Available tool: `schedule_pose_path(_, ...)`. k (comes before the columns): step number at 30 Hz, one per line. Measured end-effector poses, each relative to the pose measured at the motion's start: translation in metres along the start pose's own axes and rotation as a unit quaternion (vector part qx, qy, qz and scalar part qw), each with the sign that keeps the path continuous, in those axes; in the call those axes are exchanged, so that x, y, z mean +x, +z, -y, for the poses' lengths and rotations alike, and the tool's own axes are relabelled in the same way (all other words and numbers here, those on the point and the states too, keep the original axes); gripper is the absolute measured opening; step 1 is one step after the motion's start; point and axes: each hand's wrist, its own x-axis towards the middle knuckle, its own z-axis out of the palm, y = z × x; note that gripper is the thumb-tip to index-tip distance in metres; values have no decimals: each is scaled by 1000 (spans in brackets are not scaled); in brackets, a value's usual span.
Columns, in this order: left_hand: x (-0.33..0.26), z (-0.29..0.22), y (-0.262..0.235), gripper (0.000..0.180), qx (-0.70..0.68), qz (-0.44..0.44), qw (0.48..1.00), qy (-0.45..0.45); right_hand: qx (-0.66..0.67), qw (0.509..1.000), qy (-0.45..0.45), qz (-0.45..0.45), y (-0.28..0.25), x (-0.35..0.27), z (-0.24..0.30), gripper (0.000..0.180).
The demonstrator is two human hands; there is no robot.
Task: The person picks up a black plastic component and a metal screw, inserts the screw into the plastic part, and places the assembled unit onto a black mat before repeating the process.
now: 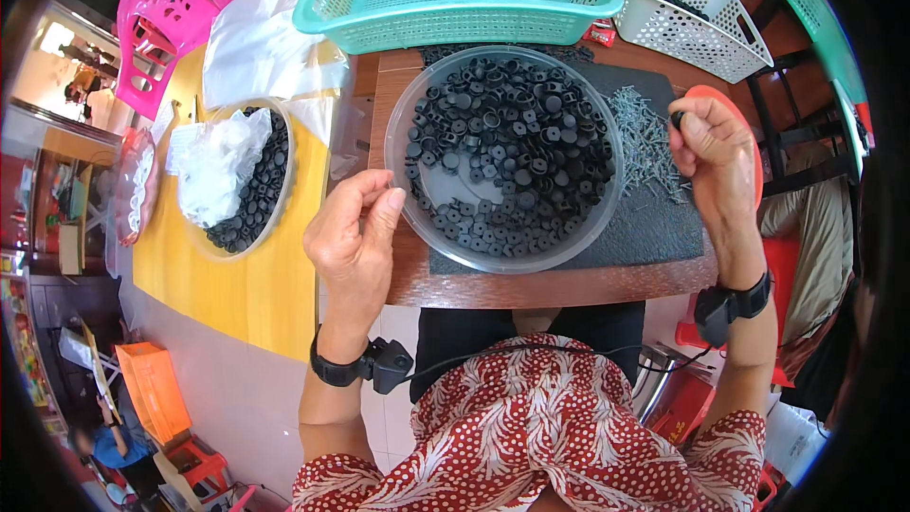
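Note:
A round clear plastic tub (pixel 408 228) full of small round black plastic caps (pixel 521 114) stands in front of me on the dark wooden table. My left hand (pixel 353 242) is at the tub's left rim, its thumb and forefinger closed in a pinch. What they hold, if anything, is hidden. To the right of the tub I raise my right hand (pixel 716 147), fingers curled, with a small black cap (pixel 677 119) between thumb and forefinger. Beneath and beside that hand, a pile of silver screws (pixel 646 137) lies on a black mat (pixel 654 239).
A turquoise plastic basket (pixel 460 21) stands behind the tub, with a white perforated basket (pixel 687 24) to its right. On the yellow table (pixel 242 299) at left is another tub of black parts (pixel 265 180), partly covered by a white plastic bag (pixel 223 166). A red round rim (pixel 754 123) shows behind my right hand.

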Motion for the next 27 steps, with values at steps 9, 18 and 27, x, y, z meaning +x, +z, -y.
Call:
schedule_pose_path(9,19,1,12,11,91,46,990,98,-113,991,-57,-39,-32,56,32,12)
schedule_pose_path(18,44,10,25,20,314,114,900,280,-276,940,-174,-98,-75,168,30,13)
schedule_pose_path(27,53,15,36,19,353,176,873,288,-627,741,-221,-95,-97,213,12,40)
